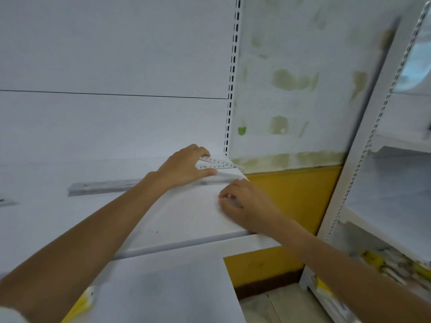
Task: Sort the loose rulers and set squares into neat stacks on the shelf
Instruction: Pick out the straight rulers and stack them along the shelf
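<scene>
A white shelf [186, 217] seen from above, with a slotted upright [231, 101] rising at its back right corner; every place here is given from that upright.

Well to the left of the upright, a row of pale rulers [102, 185] lies flat and lengthwise on the shelf, untouched by either hand. They look thin and rigid.

Nearer, just left of the upright's foot, the left hand [184, 169] reaches in over the shelf. Its fingers curl over the far side of a small bunch of clear set squares [219, 165] and its thumb lies along their near edge, so the bunch is pinched between them.

The set squares sit right at the foot of the upright, printed scales facing up, points aimed right. They seem light, stiff and slick, likely to slide over one another and, being thin plastic, to snap if bent. The safest hold appears to be across the flat faces near the wide end, squaring the edges against the shelf.

In front of the upright and slightly right, the right hand [247, 203] rests on the shelf near its right edge, fingers curled. It is blurred; whether it holds anything cannot be told.
</scene>
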Tool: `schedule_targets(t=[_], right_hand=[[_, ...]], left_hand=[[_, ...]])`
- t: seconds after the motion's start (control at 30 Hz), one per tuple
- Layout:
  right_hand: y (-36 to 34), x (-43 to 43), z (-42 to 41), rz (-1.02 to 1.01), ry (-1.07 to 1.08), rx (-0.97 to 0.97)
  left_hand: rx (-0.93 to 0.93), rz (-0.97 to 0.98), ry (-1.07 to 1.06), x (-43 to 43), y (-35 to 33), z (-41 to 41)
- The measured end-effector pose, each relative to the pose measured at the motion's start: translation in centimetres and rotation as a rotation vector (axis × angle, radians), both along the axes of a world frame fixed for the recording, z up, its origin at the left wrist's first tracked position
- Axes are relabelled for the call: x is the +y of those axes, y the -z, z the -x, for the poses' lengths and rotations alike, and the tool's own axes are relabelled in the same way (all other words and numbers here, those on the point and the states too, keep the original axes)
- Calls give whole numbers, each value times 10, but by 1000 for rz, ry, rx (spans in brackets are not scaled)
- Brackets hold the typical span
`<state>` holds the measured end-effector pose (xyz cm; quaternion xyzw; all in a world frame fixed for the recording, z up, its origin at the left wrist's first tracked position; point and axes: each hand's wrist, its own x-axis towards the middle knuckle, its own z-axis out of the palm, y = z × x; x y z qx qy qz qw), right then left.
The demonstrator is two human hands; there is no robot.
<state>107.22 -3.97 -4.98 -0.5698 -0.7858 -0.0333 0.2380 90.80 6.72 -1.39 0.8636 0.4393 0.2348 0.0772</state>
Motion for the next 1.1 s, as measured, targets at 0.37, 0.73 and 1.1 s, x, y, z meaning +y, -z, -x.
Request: schedule_targets(t=[0.37, 0.73, 1.1], right_hand=[[6, 8, -9, -76, -94, 13], [8, 6, -8, -83, -101, 38], [2, 6, -9, 31, -57, 57]], left_hand=[[62, 64, -24, 23, 20, -21], [57, 89, -7, 31, 27, -18], [-38, -9, 3, 18, 16, -15]])
